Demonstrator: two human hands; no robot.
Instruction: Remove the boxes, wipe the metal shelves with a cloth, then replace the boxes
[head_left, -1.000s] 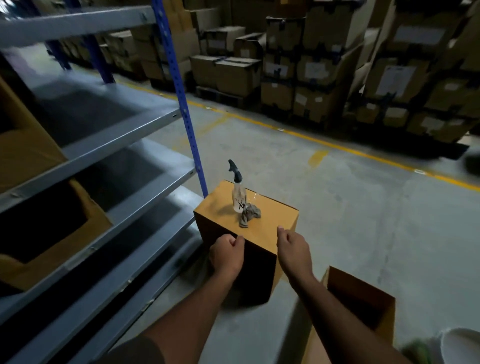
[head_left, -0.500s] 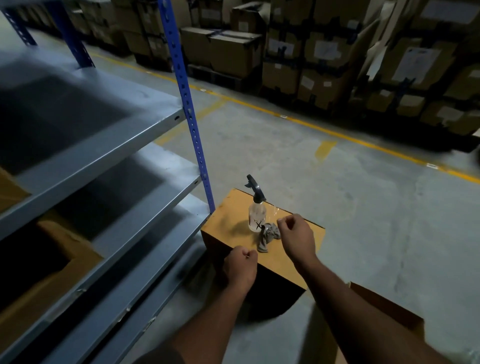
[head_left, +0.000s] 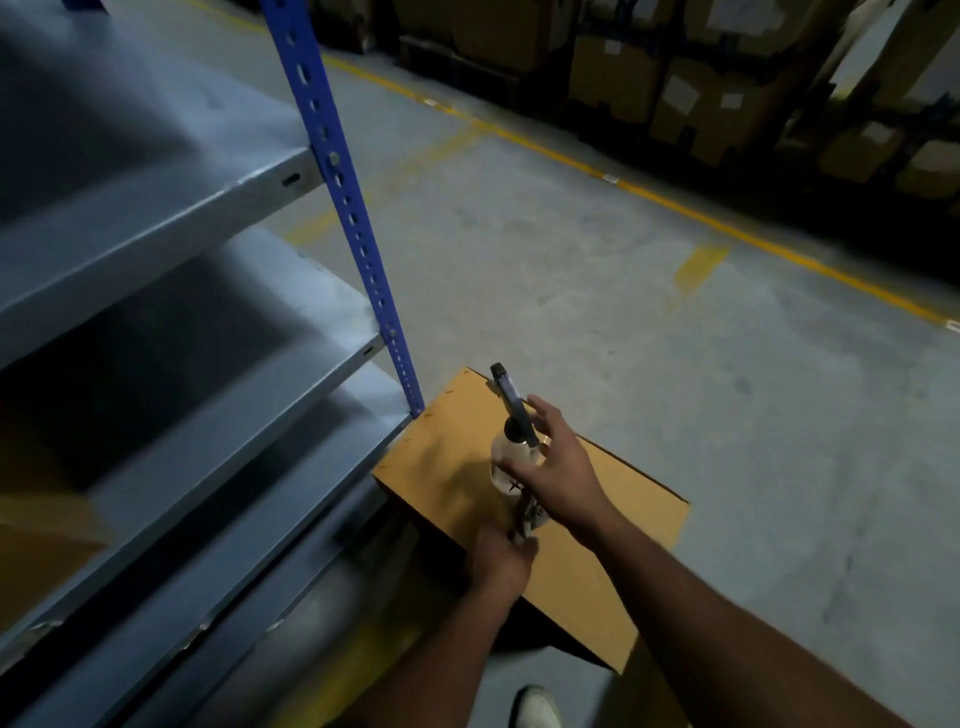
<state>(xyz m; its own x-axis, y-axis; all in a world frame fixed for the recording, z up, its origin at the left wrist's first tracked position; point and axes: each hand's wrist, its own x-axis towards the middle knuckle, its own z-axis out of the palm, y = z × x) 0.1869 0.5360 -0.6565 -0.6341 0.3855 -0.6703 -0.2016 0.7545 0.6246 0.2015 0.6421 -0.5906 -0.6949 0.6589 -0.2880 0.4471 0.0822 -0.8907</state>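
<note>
Gearing up to wipe: right hand spread around spray bottle on box beside metal shelves; left hand pinches cloth (mostly hidden); next, probably lift both toward shelf.

Tan cardboard box, closed, standing on the concrete floor just beside the foot of the rack's blue upright; flat top faces up. Small grey crumpled cloth lies on the box top, largely hidden by the hands. Grey painted metal shelves, several tiers, at left; a second brown cardboard box sits on a lower tier, blurred.
</note>
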